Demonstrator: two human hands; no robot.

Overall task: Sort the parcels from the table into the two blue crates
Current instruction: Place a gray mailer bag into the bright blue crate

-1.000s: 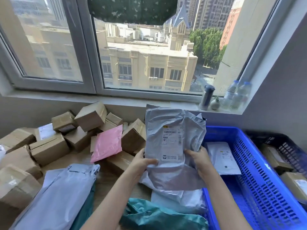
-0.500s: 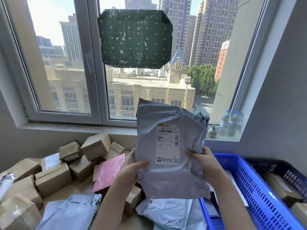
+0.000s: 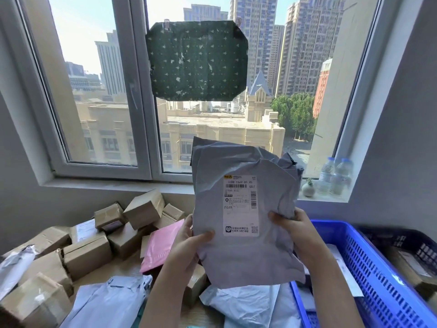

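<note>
The left grip [image 3: 189, 242] holds the left edge of a grey bag parcel [image 3: 246, 261]. Its thumb is on the front and its fingers are behind. The right grip [image 3: 294, 227] holds the right edge the same way. Both grips are closed tight on the bag.

The bag is up in the air, standing tall, above the bench [image 3: 124, 267]. Its white label [image 3: 240, 204] faces the camera, and the top of the bag is crumpled.

Just under the bag lies a white bag [image 3: 243, 304]. To the right is a bright blue crate [image 3: 359, 261] with flat parcels inside. Past it, further right, is a darker crate [image 3: 416, 249] with a brown box in it.

To the left of the bag, a pink bag [image 3: 160, 249] leans on a pile of brown boxes [image 3: 87, 254]. A pale blue bag [image 3: 111, 301] lies at the front of the bench.

Behind it all is a big window. A dark green sheet [image 3: 198, 60] hangs on the glass. Two water bottles [image 3: 335, 176] and a small round vase [image 3: 308, 190] stand on the sill at the right.
</note>
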